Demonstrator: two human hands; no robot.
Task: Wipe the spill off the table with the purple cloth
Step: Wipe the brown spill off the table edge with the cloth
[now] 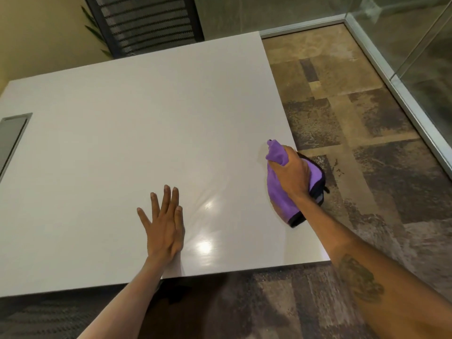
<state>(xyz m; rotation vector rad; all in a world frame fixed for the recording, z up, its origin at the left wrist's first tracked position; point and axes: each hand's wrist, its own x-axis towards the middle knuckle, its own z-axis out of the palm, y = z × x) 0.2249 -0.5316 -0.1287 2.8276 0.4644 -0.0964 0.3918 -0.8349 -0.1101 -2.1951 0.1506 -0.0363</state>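
The purple cloth [278, 194], with a dark trim, is bunched at the right edge of the white table [146, 123]. My right hand [291, 172] is closed around the cloth and holds it against the tabletop, partly overhanging the edge. A faint wet smear shows on the surface just left of the cloth. My left hand [163, 221] lies flat on the table near the front edge, fingers spread, holding nothing. I cannot make out a distinct spill elsewhere; glare spots shine between my two hands.
A dark mesh chair [144, 20] stands behind the table's far edge. A grey cable hatch [12, 138] is set into the table at the left. Patterned carpet [354, 118] and a glass partition [415, 57] lie to the right.
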